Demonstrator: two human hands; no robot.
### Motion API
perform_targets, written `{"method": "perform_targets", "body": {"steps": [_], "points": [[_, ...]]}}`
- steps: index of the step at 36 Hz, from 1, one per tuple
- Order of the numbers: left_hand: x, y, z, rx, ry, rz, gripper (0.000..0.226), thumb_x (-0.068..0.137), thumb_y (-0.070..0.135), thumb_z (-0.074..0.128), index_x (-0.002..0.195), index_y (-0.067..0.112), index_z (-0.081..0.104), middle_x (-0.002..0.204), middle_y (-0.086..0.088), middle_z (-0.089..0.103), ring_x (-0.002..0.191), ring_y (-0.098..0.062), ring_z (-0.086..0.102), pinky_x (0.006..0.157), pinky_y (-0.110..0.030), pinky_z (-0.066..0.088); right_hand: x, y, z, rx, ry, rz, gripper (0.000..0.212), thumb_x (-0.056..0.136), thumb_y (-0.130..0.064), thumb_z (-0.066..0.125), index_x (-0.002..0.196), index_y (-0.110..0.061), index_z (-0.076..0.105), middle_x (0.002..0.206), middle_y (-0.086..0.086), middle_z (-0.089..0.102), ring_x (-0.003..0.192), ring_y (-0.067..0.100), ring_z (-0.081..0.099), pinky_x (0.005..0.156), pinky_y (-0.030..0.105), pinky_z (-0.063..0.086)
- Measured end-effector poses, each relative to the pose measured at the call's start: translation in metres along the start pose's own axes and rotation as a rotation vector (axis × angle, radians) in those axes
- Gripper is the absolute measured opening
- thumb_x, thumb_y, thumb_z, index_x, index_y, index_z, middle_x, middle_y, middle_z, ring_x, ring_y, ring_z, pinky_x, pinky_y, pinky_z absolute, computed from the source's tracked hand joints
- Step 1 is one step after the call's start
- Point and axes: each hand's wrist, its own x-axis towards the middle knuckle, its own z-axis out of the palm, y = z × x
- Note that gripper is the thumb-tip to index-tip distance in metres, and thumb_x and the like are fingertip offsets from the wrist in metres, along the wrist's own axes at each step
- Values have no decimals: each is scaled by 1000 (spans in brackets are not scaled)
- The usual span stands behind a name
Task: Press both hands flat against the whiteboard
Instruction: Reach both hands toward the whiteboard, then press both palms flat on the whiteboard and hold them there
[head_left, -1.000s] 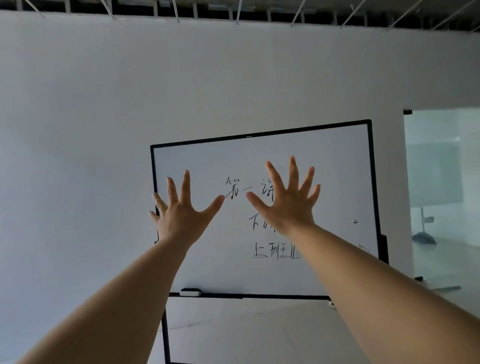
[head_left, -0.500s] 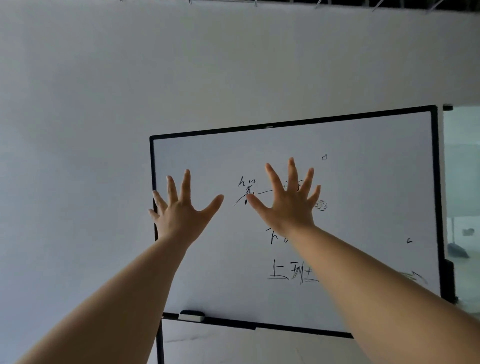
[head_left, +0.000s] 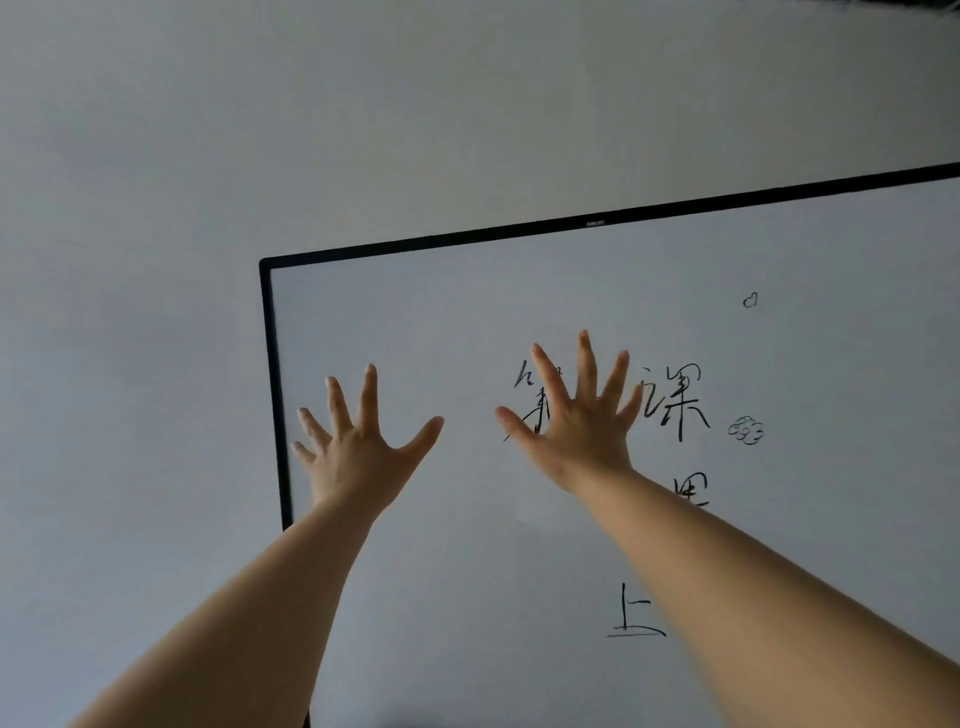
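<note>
A black-framed whiteboard (head_left: 519, 312) with black handwritten characters fills the right and lower part of the view. My left hand (head_left: 358, 457) is raised with fingers spread wide, palm toward the board, just inside its left edge. My right hand (head_left: 582, 426) is also spread, palm forward, in front of the top line of writing and hiding part of it. Both arms reach up from the bottom of the view. Whether the palms touch the board surface cannot be told.
A plain white wall (head_left: 208, 156) surrounds the board on the left and above. A small doodle (head_left: 746, 430) and a tiny heart mark (head_left: 749, 300) sit to the right of the writing.
The whiteboard has grown much larger in view and slid right; its tray and the eraser have dropped out of sight. Both hands stay spread and now lie fully over the board.
</note>
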Motion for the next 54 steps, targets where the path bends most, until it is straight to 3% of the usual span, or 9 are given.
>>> {"method": "perform_targets", "body": {"steps": [13,30,37,45,50,54], "points": [[93,-74,92,65,35,-135,106,52,99,10,140,49,-22,159,-4,-14,142,-42,-9,112,-60,6,75,-8,139,-21,-19,-78,81,69,-88,9,138,-51,-11,150,-6,-33,129,35,-39,100,57,-24],[199,-161,132,10,9,-114,106,55,95,18,143,47,-16,159,-7,-13,141,-44,-7,113,-58,7,137,-61,233,-168,40,-31,84,68,-88,5,141,-48,-10,151,-2,-31,130,40,-35,102,64,-18],[233,-205,140,-38,-16,-118,110,48,99,18,140,52,-19,158,-11,-16,141,-46,-3,113,-57,7,144,-67,250,-176,137,42,83,72,-82,22,144,-44,6,156,6,-19,133,42,-29,102,65,-15],[237,-215,156,-252,31,-56,106,49,96,38,131,64,-21,156,-8,-12,140,-39,13,102,-53,34,147,-66,259,-203,231,30,82,75,-78,29,146,-41,11,157,11,-7,136,47,-19,102,67,-12],[238,-217,155,-296,48,-66,111,42,98,41,131,65,-16,135,-10,15,124,-39,33,101,-48,39,148,-66,262,-215,277,12,81,76,-76,32,146,-39,14,157,14,0,136,50,-13,102,70,-8],[240,-220,152,-330,40,-75,112,38,97,47,127,69,-15,116,-2,18,108,-33,41,97,-45,44,149,-67,264,-211,304,-8,81,76,-75,35,145,-36,20,156,16,4,136,53,-9,100,72,-5]]}}
